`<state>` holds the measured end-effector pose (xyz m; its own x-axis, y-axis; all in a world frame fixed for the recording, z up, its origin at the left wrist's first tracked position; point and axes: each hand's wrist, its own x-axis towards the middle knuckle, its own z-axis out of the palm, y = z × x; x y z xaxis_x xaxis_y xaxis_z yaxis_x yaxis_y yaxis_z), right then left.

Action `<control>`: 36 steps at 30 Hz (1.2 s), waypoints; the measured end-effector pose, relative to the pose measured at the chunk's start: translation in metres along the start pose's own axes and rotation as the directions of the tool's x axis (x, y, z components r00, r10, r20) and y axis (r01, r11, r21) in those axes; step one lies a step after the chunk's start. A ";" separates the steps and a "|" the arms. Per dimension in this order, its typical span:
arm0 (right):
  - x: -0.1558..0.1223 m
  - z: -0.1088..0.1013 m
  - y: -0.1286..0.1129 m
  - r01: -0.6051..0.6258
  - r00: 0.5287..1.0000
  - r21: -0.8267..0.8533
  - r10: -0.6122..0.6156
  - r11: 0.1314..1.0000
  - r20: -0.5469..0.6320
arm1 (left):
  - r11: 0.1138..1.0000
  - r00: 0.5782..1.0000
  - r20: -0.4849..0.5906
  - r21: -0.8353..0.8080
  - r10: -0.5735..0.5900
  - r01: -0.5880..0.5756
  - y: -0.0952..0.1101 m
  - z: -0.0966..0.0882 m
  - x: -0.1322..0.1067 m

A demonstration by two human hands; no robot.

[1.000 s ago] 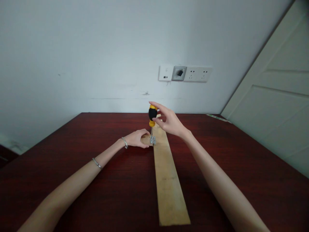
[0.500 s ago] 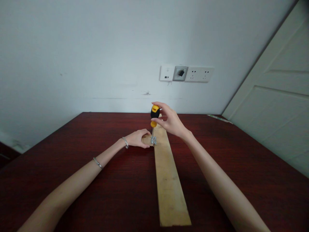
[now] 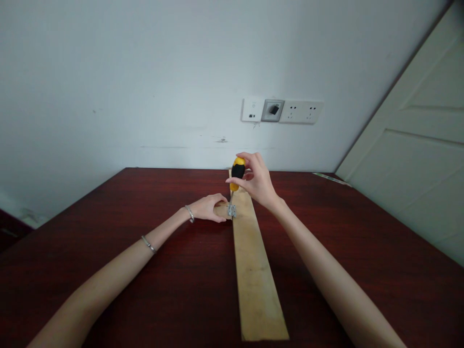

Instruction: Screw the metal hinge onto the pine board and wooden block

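My right hand [image 3: 258,181] pinches a yellow-and-black screwdriver [image 3: 238,170] at the metal hinge [image 3: 234,210] spanning a long wooden plank [image 3: 253,270] and the short block [image 3: 221,210] my left hand [image 3: 205,208] clasps; I judge tilt could make it slip.

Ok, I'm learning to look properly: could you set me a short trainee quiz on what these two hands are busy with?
1. Which pair of colours does the screwdriver show? A: red and white. B: yellow and black. C: blue and green.
2. True or false: the left hand is the one holding the screwdriver.
3. Fill in the gap: the metal hinge spans the short wooden piece and the long wooden ____.

Key: 1. B. 2. False; the right hand holds it, while the left hand grips the short wooden piece. 3. Board.
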<state>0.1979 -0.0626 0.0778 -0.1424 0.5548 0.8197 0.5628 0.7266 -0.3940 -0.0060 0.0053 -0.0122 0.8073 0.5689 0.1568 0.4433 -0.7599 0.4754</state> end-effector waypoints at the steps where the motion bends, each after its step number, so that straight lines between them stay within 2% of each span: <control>1: 0.000 0.000 0.000 0.000 1.000 -0.003 -0.001 1.000 -0.015 | 1.000 1.000 0.002 0.002 -0.001 0.001 0.000 0.000 0.000; 10: 0.003 -0.008 -0.006 -0.006 0.997 0.003 0.006 1.000 -0.080 | 1.000 1.000 0.003 0.002 -0.011 0.011 0.004 -0.001 -0.001; 15: 0.006 -0.017 -0.013 -0.028 0.998 0.087 0.032 0.996 -0.049 | 1.000 1.000 0.000 0.008 -0.008 0.008 0.004 -0.001 -0.001; 22: 0.005 -0.013 -0.014 -0.035 0.999 0.121 0.031 0.992 0.035 | 1.000 1.000 0.005 0.004 -0.015 0.015 0.004 -0.001 -0.001; 36: 0.004 -0.013 -0.015 -0.016 1.000 0.130 0.015 0.991 0.005 | 1.000 1.000 0.000 0.010 -0.016 0.016 0.006 -0.002 -0.001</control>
<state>0.1995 -0.0763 0.0926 -0.1374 0.5678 0.8116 0.4546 0.7641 -0.4576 -0.0046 0.0010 -0.0074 0.8001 0.5811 0.1488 0.4603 -0.7538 0.4690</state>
